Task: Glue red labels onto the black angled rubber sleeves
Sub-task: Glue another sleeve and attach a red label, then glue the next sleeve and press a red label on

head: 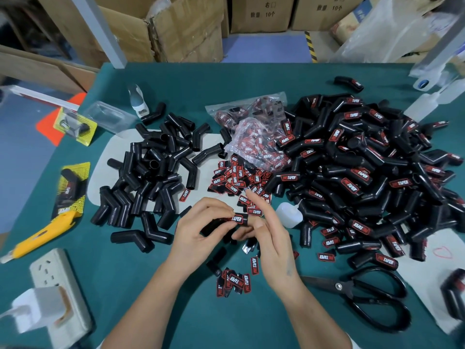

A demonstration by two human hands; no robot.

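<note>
Unlabelled sleeves (151,177) lie left of loose labels (239,180), labelled sleeves (364,167) right.

Two hands meet over a green table (251,79): the left hand (198,230) grips a black sleeve (214,226) while the right hand (271,238) presses a red label (237,219) onto it, between heaps of sleeves.
</note>
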